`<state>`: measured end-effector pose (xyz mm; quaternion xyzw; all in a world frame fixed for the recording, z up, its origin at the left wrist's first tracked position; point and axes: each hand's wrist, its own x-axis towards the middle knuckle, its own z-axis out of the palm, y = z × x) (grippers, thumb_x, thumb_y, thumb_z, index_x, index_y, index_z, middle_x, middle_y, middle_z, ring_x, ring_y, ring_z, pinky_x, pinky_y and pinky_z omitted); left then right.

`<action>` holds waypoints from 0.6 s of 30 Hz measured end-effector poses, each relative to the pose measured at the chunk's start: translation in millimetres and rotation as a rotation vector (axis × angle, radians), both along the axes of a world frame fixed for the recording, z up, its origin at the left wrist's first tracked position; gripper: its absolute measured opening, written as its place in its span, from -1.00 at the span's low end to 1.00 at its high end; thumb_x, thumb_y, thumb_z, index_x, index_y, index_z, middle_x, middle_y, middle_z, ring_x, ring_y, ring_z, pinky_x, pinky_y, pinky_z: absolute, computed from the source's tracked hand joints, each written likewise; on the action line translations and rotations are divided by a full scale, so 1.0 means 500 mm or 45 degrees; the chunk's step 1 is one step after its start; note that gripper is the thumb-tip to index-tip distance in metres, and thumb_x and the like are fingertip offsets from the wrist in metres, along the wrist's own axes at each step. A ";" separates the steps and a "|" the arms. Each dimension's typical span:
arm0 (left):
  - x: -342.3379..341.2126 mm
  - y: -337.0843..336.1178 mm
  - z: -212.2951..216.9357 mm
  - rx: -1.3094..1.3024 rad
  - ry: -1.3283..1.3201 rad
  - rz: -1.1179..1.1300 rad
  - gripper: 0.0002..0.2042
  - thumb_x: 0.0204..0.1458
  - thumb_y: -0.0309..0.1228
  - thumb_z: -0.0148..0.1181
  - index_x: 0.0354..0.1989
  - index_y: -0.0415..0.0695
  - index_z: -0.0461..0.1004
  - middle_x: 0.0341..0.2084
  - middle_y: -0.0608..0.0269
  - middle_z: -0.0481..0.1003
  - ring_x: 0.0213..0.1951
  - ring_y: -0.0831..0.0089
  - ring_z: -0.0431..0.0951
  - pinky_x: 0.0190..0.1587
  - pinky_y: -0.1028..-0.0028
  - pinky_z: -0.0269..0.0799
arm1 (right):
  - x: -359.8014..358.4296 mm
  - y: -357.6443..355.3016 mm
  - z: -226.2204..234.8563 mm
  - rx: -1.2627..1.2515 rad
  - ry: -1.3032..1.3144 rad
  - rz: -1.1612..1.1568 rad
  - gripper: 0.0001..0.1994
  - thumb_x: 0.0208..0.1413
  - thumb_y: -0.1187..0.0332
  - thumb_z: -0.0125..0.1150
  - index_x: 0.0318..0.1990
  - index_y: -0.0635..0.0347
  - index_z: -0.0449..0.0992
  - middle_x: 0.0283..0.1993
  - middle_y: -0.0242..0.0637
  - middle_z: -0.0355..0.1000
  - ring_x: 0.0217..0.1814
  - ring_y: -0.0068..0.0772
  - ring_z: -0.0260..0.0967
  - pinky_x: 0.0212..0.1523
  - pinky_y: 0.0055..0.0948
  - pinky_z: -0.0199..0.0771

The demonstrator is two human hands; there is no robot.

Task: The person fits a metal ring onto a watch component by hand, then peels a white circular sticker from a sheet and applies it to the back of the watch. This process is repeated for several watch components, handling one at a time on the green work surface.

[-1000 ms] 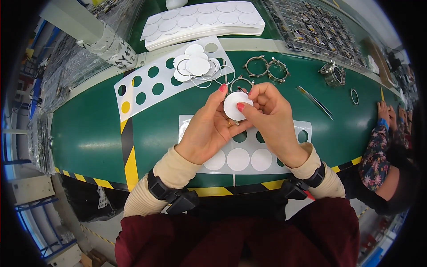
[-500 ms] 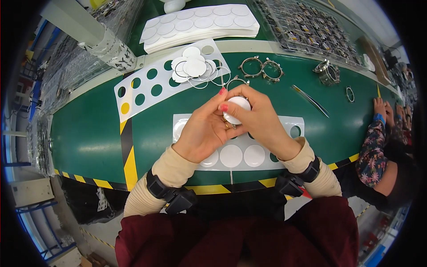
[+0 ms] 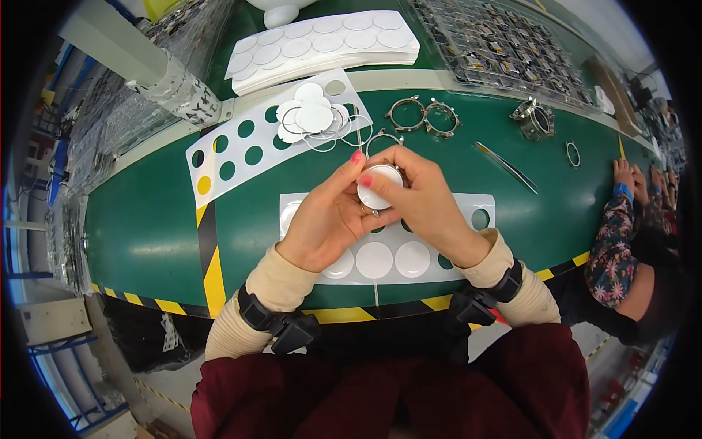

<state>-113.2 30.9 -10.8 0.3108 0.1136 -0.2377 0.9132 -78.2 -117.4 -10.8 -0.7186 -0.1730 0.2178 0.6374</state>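
Observation:
My left hand [image 3: 329, 219] and my right hand [image 3: 428, 201] meet over the green table [image 3: 146, 234], both gripping one round white disc with a metal rim [image 3: 376, 189] between thumbs and fingertips. Under my hands lies a white sheet [image 3: 395, 260] of round white discs, some holes punched out. Beyond the hands sits a pile of loose white discs and thin rings [image 3: 314, 118] on a used white sheet with empty holes [image 3: 241, 146]. My wrists wear black bands.
Metal ring parts [image 3: 424, 115] and another ring piece [image 3: 537, 117] lie at the far side, with tweezers [image 3: 506, 167] and a small ring [image 3: 574, 154] to the right. Stacked disc sheets [image 3: 322, 45] and a parts tray [image 3: 504, 51] sit behind. Another person's arm [image 3: 621, 219] rests at right.
My hands have stayed closed around the disc, which now sits lower between the fingers with its rim showing; the view shifted slightly.

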 end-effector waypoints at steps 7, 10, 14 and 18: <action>0.005 0.009 -0.008 0.036 -0.073 -0.017 -0.63 0.17 -0.15 -0.14 -0.06 -0.22 0.27 -0.16 0.09 0.39 -0.07 0.32 0.43 -0.02 0.32 0.40 | -0.015 0.002 -0.001 0.112 -0.098 -0.006 -0.69 -0.01 0.53 0.03 -0.04 0.21 0.31 -0.26 -0.40 0.32 -0.24 -0.70 0.23 -0.31 -0.68 0.28; 0.006 0.008 -0.004 0.045 -0.084 0.017 -0.64 0.17 -0.15 -0.14 -0.07 -0.21 0.26 -0.16 0.10 0.39 -0.08 0.33 0.44 0.01 0.31 0.39 | -0.008 -0.001 -0.003 0.229 0.031 -0.007 -0.67 -0.04 0.57 -0.01 -0.05 0.23 0.29 -0.24 -0.36 0.33 -0.25 -0.67 0.26 -0.27 -0.64 0.30; 0.007 -0.001 0.001 0.049 -0.089 0.099 -0.64 0.17 -0.15 -0.15 -0.07 -0.21 0.25 -0.15 0.11 0.38 -0.09 0.32 0.44 0.06 0.30 0.37 | -0.001 -0.007 -0.015 0.446 0.189 -0.084 -0.66 -0.08 0.59 -0.01 -0.06 0.27 0.27 -0.23 -0.29 0.34 -0.29 -0.61 0.29 -0.25 -0.59 0.32; 0.010 -0.002 -0.004 0.051 -0.116 0.083 -0.66 0.18 -0.17 -0.17 -0.09 -0.21 0.24 -0.14 0.11 0.38 -0.07 0.32 0.43 0.07 0.28 0.36 | -0.005 0.004 -0.021 0.344 -0.104 -0.245 -0.69 -0.08 0.58 0.05 -0.10 0.26 0.31 -0.24 -0.29 0.35 -0.30 -0.57 0.30 -0.29 -0.58 0.33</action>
